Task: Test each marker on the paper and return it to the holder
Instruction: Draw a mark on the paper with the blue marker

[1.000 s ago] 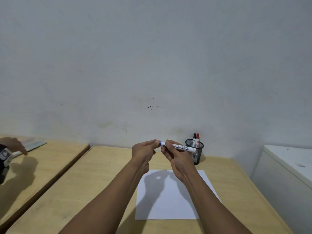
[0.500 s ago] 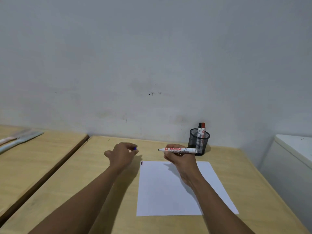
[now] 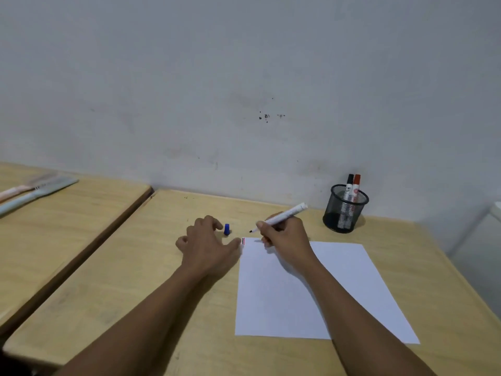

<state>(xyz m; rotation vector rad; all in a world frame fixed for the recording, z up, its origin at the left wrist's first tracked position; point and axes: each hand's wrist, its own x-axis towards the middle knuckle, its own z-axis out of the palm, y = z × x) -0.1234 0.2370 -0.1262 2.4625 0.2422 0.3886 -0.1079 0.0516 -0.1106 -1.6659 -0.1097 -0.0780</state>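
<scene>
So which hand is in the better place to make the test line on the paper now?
The right hand. It holds the uncapped marker with its tip just above the top-left corner of the paper. The left hand holds nothing and lies beside the blue cap on the table.

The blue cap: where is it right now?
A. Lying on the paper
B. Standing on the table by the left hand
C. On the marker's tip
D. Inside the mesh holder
B: the blue cap stands upright on the bare table just beyond the left hand, off the paper, while the right hand holds the uncapped marker.
</scene>
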